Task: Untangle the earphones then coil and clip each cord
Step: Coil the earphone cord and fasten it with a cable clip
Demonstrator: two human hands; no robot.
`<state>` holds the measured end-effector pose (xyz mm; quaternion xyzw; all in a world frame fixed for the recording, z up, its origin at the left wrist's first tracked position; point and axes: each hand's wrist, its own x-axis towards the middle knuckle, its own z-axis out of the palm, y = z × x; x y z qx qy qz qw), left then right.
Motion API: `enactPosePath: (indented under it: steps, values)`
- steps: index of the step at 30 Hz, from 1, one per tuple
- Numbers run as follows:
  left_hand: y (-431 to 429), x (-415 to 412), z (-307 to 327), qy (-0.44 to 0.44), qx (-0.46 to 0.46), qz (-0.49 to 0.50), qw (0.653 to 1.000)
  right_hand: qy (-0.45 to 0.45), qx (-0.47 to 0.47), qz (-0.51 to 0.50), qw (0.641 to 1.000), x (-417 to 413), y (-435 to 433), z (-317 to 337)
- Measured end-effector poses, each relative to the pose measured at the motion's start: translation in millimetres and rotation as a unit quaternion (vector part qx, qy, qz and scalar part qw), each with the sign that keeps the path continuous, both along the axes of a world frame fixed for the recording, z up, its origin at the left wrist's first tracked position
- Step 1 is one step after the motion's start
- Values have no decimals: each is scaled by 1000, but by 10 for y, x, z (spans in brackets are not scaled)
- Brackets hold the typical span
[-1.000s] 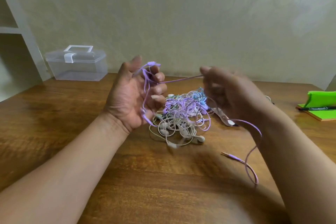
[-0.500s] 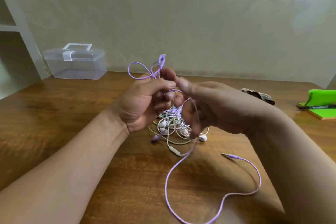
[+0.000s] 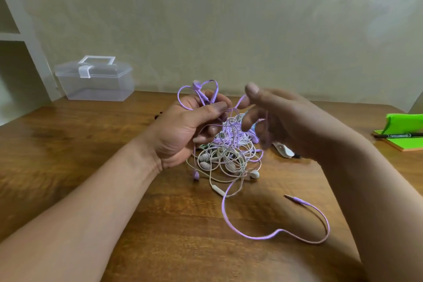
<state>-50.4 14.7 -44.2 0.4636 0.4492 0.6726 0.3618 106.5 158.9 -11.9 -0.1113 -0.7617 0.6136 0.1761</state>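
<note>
Near the middle of the desk (image 3: 68, 155), a little toward its far edge, lies the tangle of earphones (image 3: 229, 155), white cords knotted up with purple ones. The left hand (image 3: 183, 130) is held just above the heap's left side, its fingers curled round loops of the purple cord (image 3: 251, 234) that stand up over its knuckles. The right hand (image 3: 286, 126) hovers above the heap's right side and is blurred. Its thumb is raised and a purple strand runs in between thumb and fingers, but I cannot tell whether it is pinched. The cord's loose length drops from the heap toward the near edge, curves right, and ends at its plug (image 3: 295, 199), which lies flat on bare wood. A clear plastic box (image 3: 96, 80) sits at the far left corner, well apart from the hands, with open wood between. At the right edge a green notepad (image 3: 398, 142) carries a black marker (image 3: 398, 135). A small white piece (image 3: 283, 151) lies just beside the heap, under the right hand.
</note>
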Motion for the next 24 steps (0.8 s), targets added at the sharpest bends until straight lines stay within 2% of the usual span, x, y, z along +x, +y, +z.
enactPosePath:
  steps: [3,8,10,13,16,18,20,22,24]
  values:
    - [2,16,-13,25,-6,10,1000,6,8,-6,1000,-67,-56,-51]
    - [-12,-71,-41,-43,-30,-2,999,172,-45,-80,981,-92,-59,-21]
    - [-25,-113,-42,-69,-58,-5,996,211,-57,-83,972,-74,-68,8]
    - [34,-103,-58,-65,-60,115,989,192,-37,-59,979,-73,-113,9]
    - [76,-122,-72,46,-4,298,953,162,-25,-44,986,-113,-131,-28]
    - [40,-138,-37,116,52,345,930,161,-38,-21,986,-134,-127,-52]
    - [-5,-90,-12,152,86,264,949,159,-44,-9,986,-149,-127,-71]
    - [-23,-8,-8,183,52,160,969,165,-49,-10,985,-158,-104,-85]
    - [-12,47,-24,218,-1,105,970,176,-53,-24,983,-155,-71,-84]
